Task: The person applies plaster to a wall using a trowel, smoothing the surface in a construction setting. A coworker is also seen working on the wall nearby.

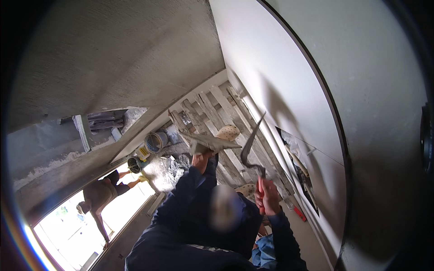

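My right hand [270,197] is closed around the red handle of a trowel [249,151]. Its grey, dirty blade points up and away, close to the white wall. In front of my body, my left hand [200,161] grips a plasterer's hawk [212,142] from below. The flat grey board is seen nearly edge-on; how much material lies on top cannot be made out. Hawk and trowel are apart, with a small gap between them. Past the hawk shows one of my tan perforated clogs [228,132], on the wooden slats.
A slatted wooden platform [210,110] lies below me. Buckets [156,142] and rubble [178,167] are at its left. A co-worker [100,195] bends in the bright doorway. The white wall [271,49] at right has an opening [299,174]; a red object [300,214] lies near it.
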The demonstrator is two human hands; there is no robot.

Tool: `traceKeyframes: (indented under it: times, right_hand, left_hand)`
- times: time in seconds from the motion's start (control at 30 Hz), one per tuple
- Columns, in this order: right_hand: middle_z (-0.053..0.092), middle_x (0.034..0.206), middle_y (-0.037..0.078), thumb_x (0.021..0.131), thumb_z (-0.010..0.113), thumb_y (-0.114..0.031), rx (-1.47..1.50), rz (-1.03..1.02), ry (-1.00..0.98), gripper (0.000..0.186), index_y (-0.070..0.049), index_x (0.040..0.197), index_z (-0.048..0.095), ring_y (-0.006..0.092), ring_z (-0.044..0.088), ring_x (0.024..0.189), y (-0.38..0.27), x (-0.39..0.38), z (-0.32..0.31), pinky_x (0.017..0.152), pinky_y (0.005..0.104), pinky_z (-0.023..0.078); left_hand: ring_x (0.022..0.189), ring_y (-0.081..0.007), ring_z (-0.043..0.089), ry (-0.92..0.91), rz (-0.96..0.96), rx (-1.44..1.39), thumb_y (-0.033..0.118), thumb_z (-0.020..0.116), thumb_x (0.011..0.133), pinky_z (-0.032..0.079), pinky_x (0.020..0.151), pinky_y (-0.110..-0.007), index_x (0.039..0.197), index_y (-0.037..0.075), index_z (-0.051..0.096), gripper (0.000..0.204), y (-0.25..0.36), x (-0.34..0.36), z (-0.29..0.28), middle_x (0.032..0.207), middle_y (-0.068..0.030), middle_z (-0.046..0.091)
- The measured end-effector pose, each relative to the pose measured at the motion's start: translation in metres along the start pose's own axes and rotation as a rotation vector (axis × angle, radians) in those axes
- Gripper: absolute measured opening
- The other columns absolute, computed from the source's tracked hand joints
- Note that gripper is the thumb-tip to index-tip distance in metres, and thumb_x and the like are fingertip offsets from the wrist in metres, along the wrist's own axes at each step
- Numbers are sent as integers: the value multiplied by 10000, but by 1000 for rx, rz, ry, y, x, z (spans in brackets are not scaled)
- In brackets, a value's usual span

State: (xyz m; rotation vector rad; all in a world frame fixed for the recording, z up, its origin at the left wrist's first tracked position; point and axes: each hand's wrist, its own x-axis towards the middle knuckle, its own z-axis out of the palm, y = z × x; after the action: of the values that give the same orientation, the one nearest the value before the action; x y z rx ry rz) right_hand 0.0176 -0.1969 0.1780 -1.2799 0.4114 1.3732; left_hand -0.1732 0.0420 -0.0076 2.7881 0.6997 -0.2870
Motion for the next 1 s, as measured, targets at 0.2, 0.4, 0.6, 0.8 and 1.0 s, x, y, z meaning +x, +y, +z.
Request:
traceKeyframes:
  times: [0.2, 0.4, 0.6, 0.8, 1.0]
  right_hand:
    - [382, 560, -41, 1008, 417, -441, -183, 25, -34, 386, -95, 851, 486, 38, 307, 381, -56, 26, 59, 327, 219, 265]
    - [382, 547, -37, 1010, 399, -448, -469, 50, -18, 389, -103, 844, 469, 42, 328, 373, -81, 31, 78, 329, 222, 287]
    - [454, 572, 24, 1016, 421, -391, -784, -22, 82, 415, -44, 803, 498, 111, 442, 452, -93, 25, 64, 433, 297, 367]
    - [434, 603, 12, 995, 446, -448, -834, 79, -37, 453, -38, 817, 519, 90, 437, 513, -59, -19, 30, 456, 289, 369]
    - [403, 569, -34, 973, 463, -507, -473, 123, 203, 449, -88, 814, 503, 45, 355, 414, -79, -21, 52, 357, 217, 274]
  left_hand:
    - [972, -342, 609, 9, -297, -837, 122, 546, 858, 493, 837, -432, 1089, 114, 649, 253, -13, -31, -30, 1013, -161, 642]
    - [980, -358, 605, 131, -260, -777, 108, 548, 841, 495, 838, -437, 1087, 100, 646, 265, -10, -14, -38, 1023, -160, 643]
    - [988, -374, 601, 401, -130, -474, 95, 550, 824, 497, 839, -443, 1084, 86, 643, 276, 2, 39, -45, 1032, -158, 644]
    - [958, -364, 609, 347, -236, -754, 61, 559, 796, 514, 800, -436, 1031, 38, 629, 247, -24, 74, -21, 1033, -162, 633]
    - [878, -369, 618, 168, -19, -442, 75, 573, 785, 517, 763, -442, 1029, 34, 615, 251, -47, 78, -52, 953, -165, 637]
